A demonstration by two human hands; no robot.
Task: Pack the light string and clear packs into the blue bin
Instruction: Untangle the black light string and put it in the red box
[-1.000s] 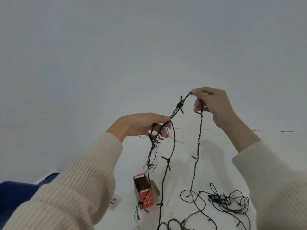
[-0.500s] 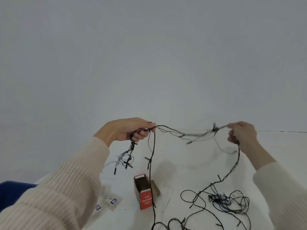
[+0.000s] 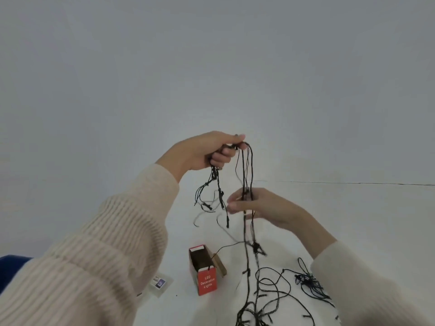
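My left hand (image 3: 207, 150) is raised and grips a bunch of loops of the black light string (image 3: 247, 170). Strands hang down from it to the table. Lower, my right hand (image 3: 256, 207) has its thumb and fingers loosely curled around the hanging strands. The rest of the string lies tangled on the white table (image 3: 364, 220) at the lower right. A clear pack (image 3: 160, 284) lies flat by my left sleeve. A corner of the blue bin (image 3: 9, 269) shows at the left edge.
An open red box (image 3: 204, 271) marked LED Decorative Lights stands on the table below my hands. A grey wall rises behind the table.
My left hand rose with the gathered loops. My right hand came in from the right, dropped below the left hand and now closes around the hanging strands.
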